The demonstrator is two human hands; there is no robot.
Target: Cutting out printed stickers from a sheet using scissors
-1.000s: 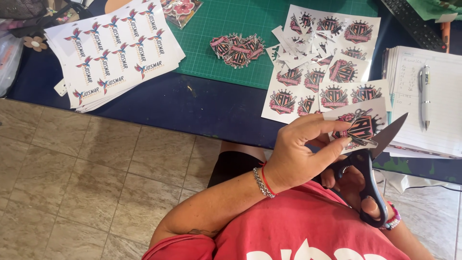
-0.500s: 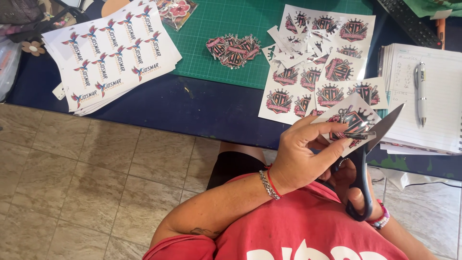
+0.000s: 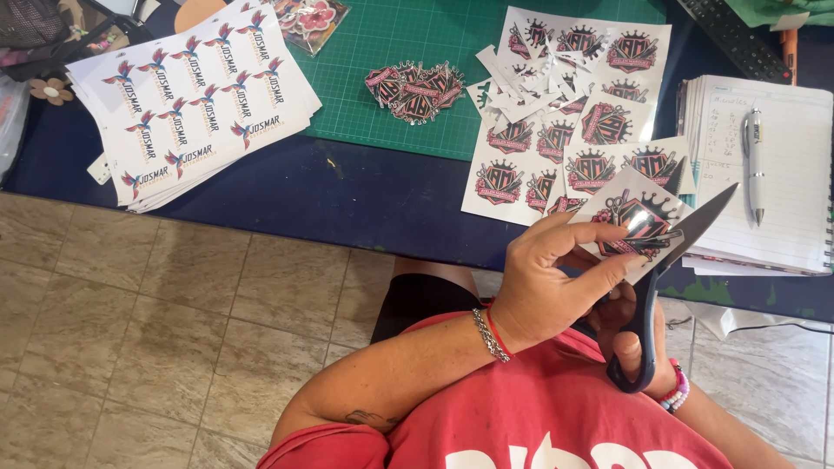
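Both hands work just off the near edge of the desk (image 3: 365, 204), over the person's lap. Left hand (image 3: 556, 287) pinches a printed sticker piece (image 3: 638, 227) between thumb and fingertips, holding it flat and tilted so its border faces the blades. Right hand (image 3: 638, 334), mostly hidden behind the left, has its fingers closed through the dark handles of the scissors (image 3: 669, 278), whose blades are parted around the piece's right edge.

Beyond them, near the desk's front edge, lies a sheet of crowned emblem stickers (image 3: 556, 148), with white paper trimmings (image 3: 521, 82) heaped on its far part. A small pile of cut-out stickers (image 3: 415, 87) rests on the green cutting mat (image 3: 417, 35). At the left end sits a stack of bird-logo sheets (image 3: 187, 95); at the right end, a notebook (image 3: 773, 174) with a pen (image 3: 754, 161) on it.

Bare dark desk between the stack and the emblem sheet, along the near edge, looks like the freest room.
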